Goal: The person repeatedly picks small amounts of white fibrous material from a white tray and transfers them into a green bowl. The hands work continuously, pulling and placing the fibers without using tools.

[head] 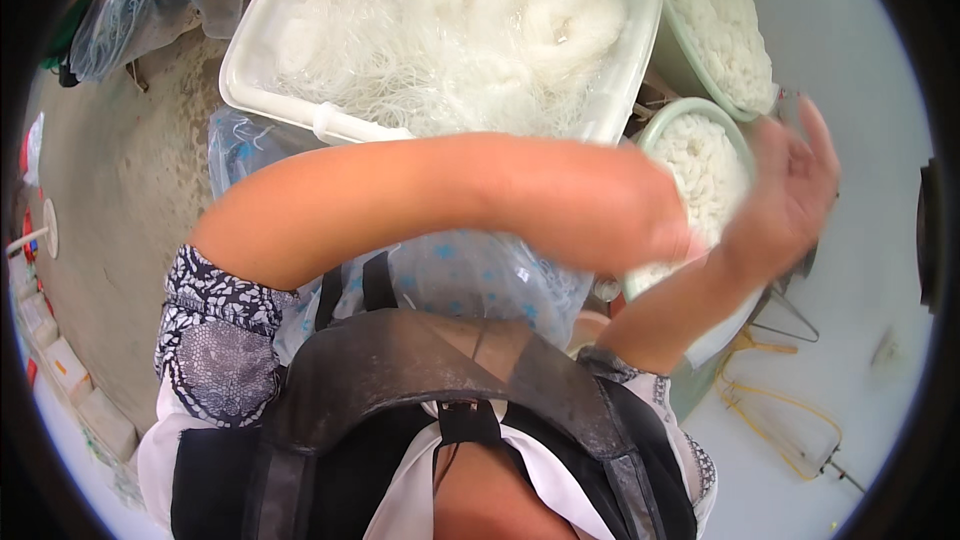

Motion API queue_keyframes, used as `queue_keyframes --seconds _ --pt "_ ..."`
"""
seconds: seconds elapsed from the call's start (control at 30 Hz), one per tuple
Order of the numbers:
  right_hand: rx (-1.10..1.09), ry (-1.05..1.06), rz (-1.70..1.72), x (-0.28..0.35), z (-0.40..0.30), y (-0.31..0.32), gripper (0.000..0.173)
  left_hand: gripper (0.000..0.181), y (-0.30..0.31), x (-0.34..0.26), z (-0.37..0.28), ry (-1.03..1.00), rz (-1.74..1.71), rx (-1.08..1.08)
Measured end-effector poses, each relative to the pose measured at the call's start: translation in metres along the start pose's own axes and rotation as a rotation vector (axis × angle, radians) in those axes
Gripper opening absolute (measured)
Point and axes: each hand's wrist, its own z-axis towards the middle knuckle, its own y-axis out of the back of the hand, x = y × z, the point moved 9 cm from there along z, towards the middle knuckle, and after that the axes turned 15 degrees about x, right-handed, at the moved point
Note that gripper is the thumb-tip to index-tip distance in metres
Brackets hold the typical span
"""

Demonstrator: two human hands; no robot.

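My left hand (664, 229) reaches across to the right, over the edge of an oval pale-green basin (742, 139) holding a bunched white strand-like material (694, 165). It is blurred, and its fingers and anything in them cannot be made out. My right hand (799, 180) is raised just right of that basin, its fingers apart, with nothing visible in it. In front of me stands a large white plastic tub (360, 133) filled with tangled translucent white filament netting (480, 37). Part of its near rim is hidden behind my left forearm.
A second pale-green basin (694, 71) of bunched white material stands at the upper right. A clear plastic sheet with blue stars (450, 270) covers my lap. Yellow cord (780, 390) hangs at the lower right wall. Another plastic bag (161, 11) is at the upper left.
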Motion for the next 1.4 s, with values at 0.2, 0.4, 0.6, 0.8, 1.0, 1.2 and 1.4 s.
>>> queue_keyframes --seconds 0.2,0.4,0.6,0.8,1.0,1.2,1.4 --pt "0.766 0.435 0.148 0.045 -0.036 -0.143 0.039 0.039 0.035 -0.034 -0.056 -0.857 -1.211 0.245" --pt "0.513 0.014 0.848 0.002 -0.030 -0.128 0.035 0.042 0.023 0.077 -0.064 -0.349 -1.822 -0.777" --pt "0.078 -0.252 0.266 -0.026 -0.024 -0.107 0.021 0.025 0.022 0.055 -0.098 -0.120 0.193 -1.070" --pt "0.308 -0.024 -0.064 0.002 -0.026 -0.104 0.016 0.029 0.025 0.060 -0.057 0.151 0.233 -0.918" --pt "0.259 -0.146 -0.018 -0.017 -0.026 -0.088 0.017 0.043 -0.041 0.104 -0.054 0.201 -0.219 -0.195" --pt "0.225 -0.198 0.128 -0.029 -0.027 -0.094 0.018 0.039 0.015 0.099 -0.143 0.349 -0.131 -1.099" --pt "0.314 -0.058 0.010 -0.017 -0.022 -0.089 0.017 0.009 0.052 -0.006 -0.207 -0.167 0.729 -1.645"
